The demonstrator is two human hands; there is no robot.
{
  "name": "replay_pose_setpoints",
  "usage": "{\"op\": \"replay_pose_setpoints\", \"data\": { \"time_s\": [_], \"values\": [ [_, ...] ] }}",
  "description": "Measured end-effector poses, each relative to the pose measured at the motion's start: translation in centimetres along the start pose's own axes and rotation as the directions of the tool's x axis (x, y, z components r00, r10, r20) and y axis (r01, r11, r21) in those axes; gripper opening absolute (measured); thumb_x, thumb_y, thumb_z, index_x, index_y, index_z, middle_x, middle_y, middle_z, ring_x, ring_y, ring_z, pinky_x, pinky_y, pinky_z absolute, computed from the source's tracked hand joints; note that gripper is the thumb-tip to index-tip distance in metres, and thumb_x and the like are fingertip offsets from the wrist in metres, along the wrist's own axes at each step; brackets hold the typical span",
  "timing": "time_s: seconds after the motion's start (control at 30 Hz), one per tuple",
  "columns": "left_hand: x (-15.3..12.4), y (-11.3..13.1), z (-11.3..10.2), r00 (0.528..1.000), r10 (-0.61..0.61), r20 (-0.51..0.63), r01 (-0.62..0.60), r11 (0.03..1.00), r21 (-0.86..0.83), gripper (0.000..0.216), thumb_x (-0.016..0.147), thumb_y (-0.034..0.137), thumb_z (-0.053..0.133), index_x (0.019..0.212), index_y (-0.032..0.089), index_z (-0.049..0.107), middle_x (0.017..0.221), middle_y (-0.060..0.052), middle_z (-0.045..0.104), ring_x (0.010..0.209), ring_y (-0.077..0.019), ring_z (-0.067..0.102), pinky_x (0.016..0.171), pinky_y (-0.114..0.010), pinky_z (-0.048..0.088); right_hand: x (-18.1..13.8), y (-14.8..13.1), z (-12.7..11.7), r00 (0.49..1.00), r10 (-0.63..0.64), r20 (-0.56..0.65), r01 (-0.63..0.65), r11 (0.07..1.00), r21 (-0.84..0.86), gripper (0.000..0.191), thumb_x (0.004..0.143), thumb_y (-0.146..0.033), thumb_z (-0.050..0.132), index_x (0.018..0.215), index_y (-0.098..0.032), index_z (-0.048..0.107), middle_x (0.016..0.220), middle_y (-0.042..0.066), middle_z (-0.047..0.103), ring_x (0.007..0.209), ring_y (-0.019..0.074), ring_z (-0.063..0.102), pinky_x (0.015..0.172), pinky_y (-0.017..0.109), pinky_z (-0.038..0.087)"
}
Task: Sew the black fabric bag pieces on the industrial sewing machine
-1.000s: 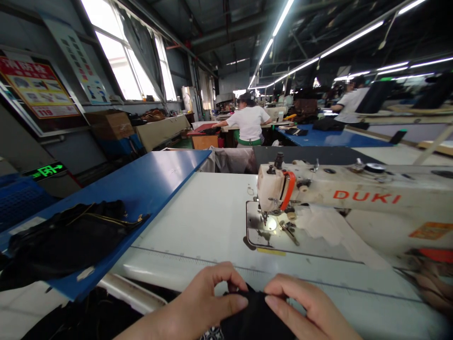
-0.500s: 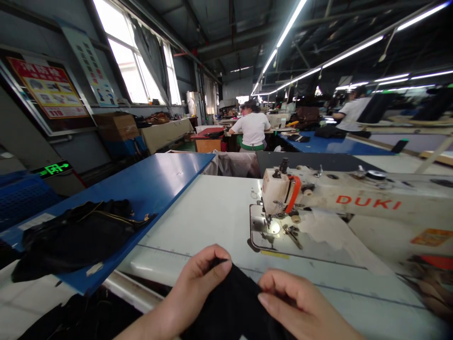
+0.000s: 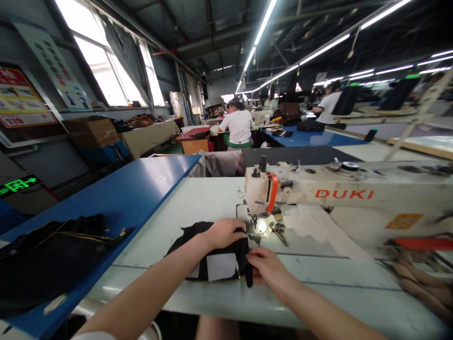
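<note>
A black fabric piece [image 3: 198, 238] with a white label patch [image 3: 221, 266] lies on the pale sewing table [image 3: 198, 203], just in front of the needle of a white DUKI sewing machine [image 3: 339, 191]. My left hand [image 3: 226, 233] rests on the fabric's far right corner, fingers curled over its edge close to the presser foot [image 3: 255, 225]. My right hand [image 3: 265, 267] pinches the fabric's near right edge. Both forearms reach in from the bottom of the view.
A blue side table [image 3: 116, 198] on the left carries a heap of black garments with gold zips [image 3: 49, 255]. White cloth [image 3: 314, 224] lies under the machine arm. People sit at work stations [image 3: 239, 125] further back. Cardboard boxes [image 3: 94, 132] stand along the window wall.
Both hands have carried the black fabric forward from the table's near edge to the machine's needle area and laid it flat; the white label patch now shows.
</note>
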State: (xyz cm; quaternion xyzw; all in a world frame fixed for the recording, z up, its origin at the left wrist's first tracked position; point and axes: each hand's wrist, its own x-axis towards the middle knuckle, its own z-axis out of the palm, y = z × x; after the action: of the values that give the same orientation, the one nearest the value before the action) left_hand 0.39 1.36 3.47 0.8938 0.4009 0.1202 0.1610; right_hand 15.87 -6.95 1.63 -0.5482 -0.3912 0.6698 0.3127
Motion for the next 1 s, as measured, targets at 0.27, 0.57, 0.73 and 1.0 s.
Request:
{"op": "replay_pose_setpoints", "data": {
  "time_s": [0.27,0.57,0.73,1.0],
  "values": [
    [2.2,-0.3,1.8,1.000,-0.008,0.017,0.011,0.982,-0.190,0.011,0.084,0.027,0.057,0.091,0.021,0.063,0.094,0.000,0.065,0.089,-0.0163,0.060,0.081,-0.024,0.044,1.6,-1.9,-4.0,0.989,0.129,0.074,-0.087,0.906,-0.414,0.018,0.079,-0.027,0.058,0.066,-0.017,0.051,0.055,0.002,0.066,0.043,0.0134,0.062,0.040,0.018,0.041],
    [2.4,0.6,1.5,0.997,-0.067,0.041,0.069,0.996,-0.052,0.011,0.081,0.024,0.055,0.090,0.022,0.061,0.096,0.000,0.063,0.087,-0.0182,0.060,0.076,-0.026,0.046,1.6,-2.2,-5.4,0.909,-0.390,0.146,0.326,0.448,-0.833,0.011,0.072,-0.015,0.061,0.063,-0.020,0.056,0.055,-0.004,0.057,0.050,0.0128,0.054,0.048,0.023,0.037],
    [2.7,0.5,1.6,0.998,-0.062,0.024,0.063,0.997,-0.035,0.009,0.080,0.024,0.056,0.087,0.021,0.061,0.091,0.000,0.064,0.085,-0.0182,0.060,0.076,-0.026,0.046,1.1,-1.2,-6.4,0.638,-0.599,0.485,0.644,0.068,-0.762,0.019,0.087,-0.013,0.049,0.091,-0.020,0.066,0.090,0.006,0.062,0.084,0.0189,0.057,0.073,0.032,0.047],
    [4.3,-0.9,1.7,0.996,-0.080,0.044,0.085,0.989,-0.124,0.011,0.077,0.022,0.060,0.086,0.021,0.065,0.091,-0.001,0.068,0.087,-0.0193,0.062,0.079,-0.026,0.046,2.1,-1.0,-7.7,0.471,-0.579,0.666,0.724,-0.178,-0.667,0.026,0.089,-0.013,0.045,0.107,-0.017,0.064,0.111,0.007,0.065,0.110,0.0213,0.052,0.099,0.040,0.040]
  ]
}}
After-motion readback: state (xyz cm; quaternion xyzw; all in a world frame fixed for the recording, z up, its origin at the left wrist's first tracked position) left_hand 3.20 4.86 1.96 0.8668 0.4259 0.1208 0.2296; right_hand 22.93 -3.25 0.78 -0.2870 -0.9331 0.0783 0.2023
